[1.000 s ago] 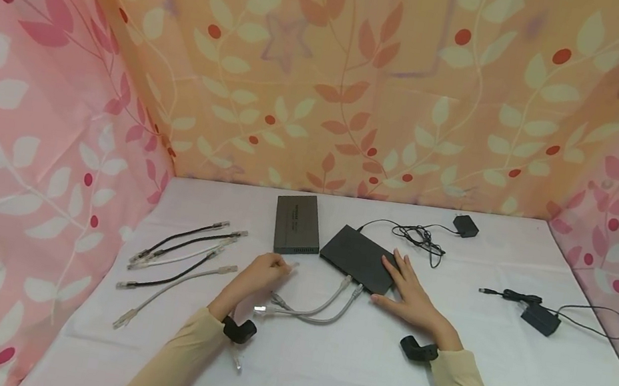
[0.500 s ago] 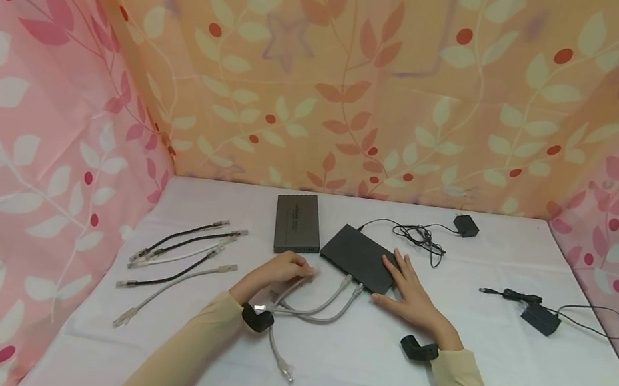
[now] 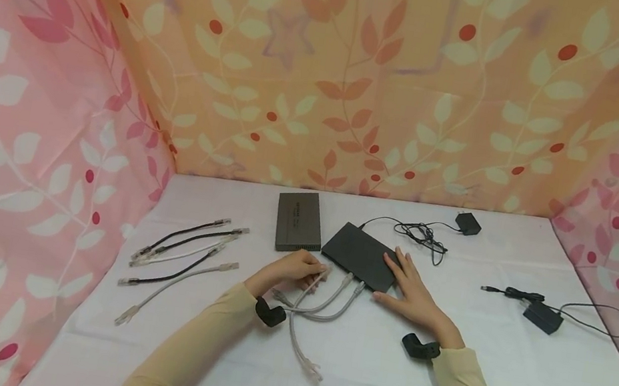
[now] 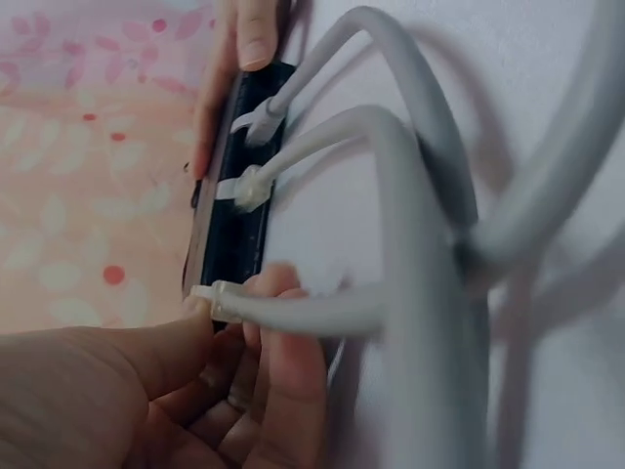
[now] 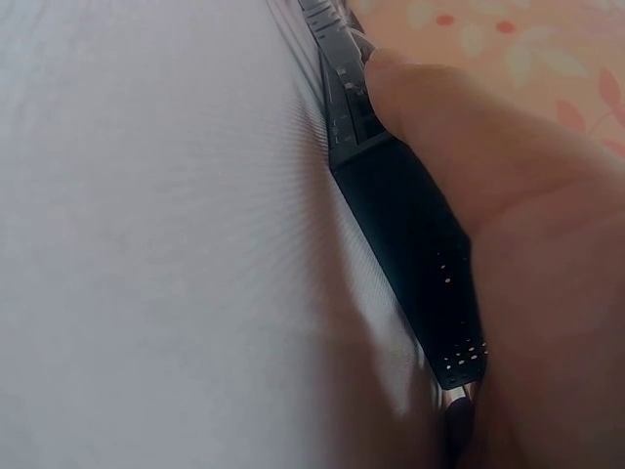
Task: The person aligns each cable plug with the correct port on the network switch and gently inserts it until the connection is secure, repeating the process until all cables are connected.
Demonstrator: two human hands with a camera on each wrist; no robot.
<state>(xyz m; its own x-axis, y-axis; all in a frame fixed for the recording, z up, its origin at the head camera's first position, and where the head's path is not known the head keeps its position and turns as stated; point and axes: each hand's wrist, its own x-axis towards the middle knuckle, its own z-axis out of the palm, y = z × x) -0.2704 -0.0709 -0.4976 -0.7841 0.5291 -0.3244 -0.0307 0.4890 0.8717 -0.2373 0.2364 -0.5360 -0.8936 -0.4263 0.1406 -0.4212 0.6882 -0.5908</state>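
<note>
My left hand (image 3: 295, 268) pinches the plug (image 4: 227, 301) of a grey Ethernet cable (image 3: 296, 339) between thumb and fingertips. That plug is right at the front face of a black network switch (image 3: 359, 255), at the left end of its port side. Two other grey Ethernet cables (image 3: 329, 301) are plugged into the same face, farther right. My right hand (image 3: 413, 296) lies on the switch's right end with fingers spread over the top. Its thumb (image 5: 430, 117) reaches along the front edge. In the left wrist view, the grey cables cross close to the camera.
A second, grey-brown network switch (image 3: 299, 222) lies left of the black one. Several short black, white and grey cables (image 3: 177, 260) lie on the left. A power adapter (image 3: 467, 223) with coiled cord sits behind; another adapter (image 3: 542, 317) lies at right. Patterned curtains (image 3: 328, 74) enclose the table.
My left hand has moved right with the cable plug, from open table to the black switch's front. The cable's loose end swung right. My right hand has stayed on the switch.
</note>
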